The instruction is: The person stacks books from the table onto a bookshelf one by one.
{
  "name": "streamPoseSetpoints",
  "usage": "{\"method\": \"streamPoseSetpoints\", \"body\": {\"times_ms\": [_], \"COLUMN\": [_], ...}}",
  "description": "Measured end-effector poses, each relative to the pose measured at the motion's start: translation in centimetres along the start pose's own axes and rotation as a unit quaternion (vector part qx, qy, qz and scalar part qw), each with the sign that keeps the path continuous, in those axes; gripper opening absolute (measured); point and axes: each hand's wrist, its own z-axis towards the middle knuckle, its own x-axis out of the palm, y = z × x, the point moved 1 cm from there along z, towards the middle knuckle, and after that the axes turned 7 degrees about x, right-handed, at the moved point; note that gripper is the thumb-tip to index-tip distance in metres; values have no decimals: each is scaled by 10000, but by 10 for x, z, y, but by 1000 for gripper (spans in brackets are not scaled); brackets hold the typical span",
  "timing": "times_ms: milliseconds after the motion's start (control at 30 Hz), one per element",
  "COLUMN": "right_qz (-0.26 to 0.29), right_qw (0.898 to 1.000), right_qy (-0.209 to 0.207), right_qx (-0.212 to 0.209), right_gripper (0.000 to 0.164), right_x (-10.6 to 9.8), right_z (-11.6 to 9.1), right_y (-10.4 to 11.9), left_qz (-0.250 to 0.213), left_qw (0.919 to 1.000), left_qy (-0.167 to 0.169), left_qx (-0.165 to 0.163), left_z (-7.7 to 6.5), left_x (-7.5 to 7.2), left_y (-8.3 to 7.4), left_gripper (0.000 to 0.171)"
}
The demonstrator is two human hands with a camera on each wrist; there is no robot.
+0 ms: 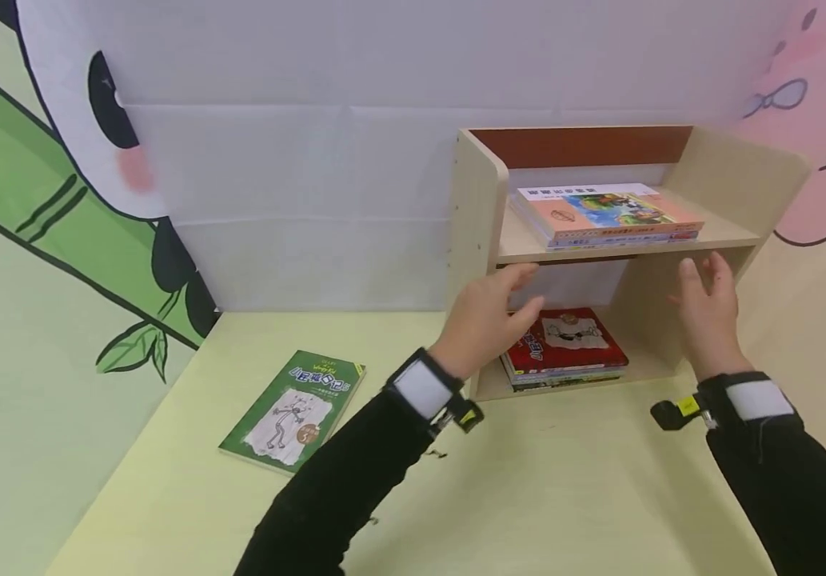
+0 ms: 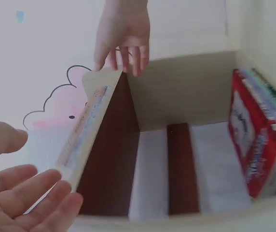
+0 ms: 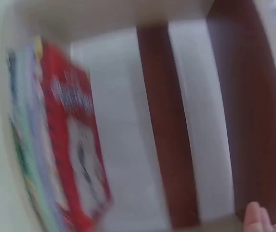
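Note:
My left hand [image 1: 488, 320] is held in front of the left side of a two-tier wooden shelf [image 1: 472, 200], its fingers spread and nothing in them. Across from it, my right hand [image 1: 711, 316] is raised near the shelf's right side, fingers loosely bent and holding nothing. On the upper board lies a small stack of books with an orange-covered book [image 1: 603, 212] on top. The lower board carries another stack, topped by a red book [image 2: 246, 130]. In the left wrist view both hands appear apart from the books.
A green book [image 1: 293, 412] lies flat on the pale yellow table [image 1: 528, 488], left of the shelf. Behind stands a wall [image 1: 297, 160] with a white sheet and cartoon drawings. Each wrist wears a strapped camera [image 1: 466, 416].

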Motion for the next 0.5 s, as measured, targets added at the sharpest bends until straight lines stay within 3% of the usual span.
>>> {"method": "streamPoseSetpoints", "body": {"times_ms": [67, 167, 300, 400, 500], "right_qz": [829, 1885, 2718, 2996, 3123], "right_qw": [9950, 9733, 9396, 9189, 9003], "right_qy": [441, 1107, 1834, 2314, 2824], "right_qx": [341, 700, 983, 1113, 1104], "right_gripper": [74, 63, 28, 17, 21], "right_x": [-3, -6, -6, -5, -2], "right_z": [-17, -40, -67, -79, -84], "right_y": [-15, -41, -73, -88, -95], "left_qz": [-417, -690, -500, -72, 509], "left_qw": [9990, 9964, 9907, 9776, 9518], "left_qy": [126, 164, 206, 565, 1002], "left_qx": [-102, -468, -1250, -2025, -2853], "left_z": [-30, -70, -118, -156, -195], "left_x": [-7, -13, -23, -39, -62], "left_y": [13, 41, 89, 132, 180], "left_gripper": [38, 33, 31, 36, 44]}}
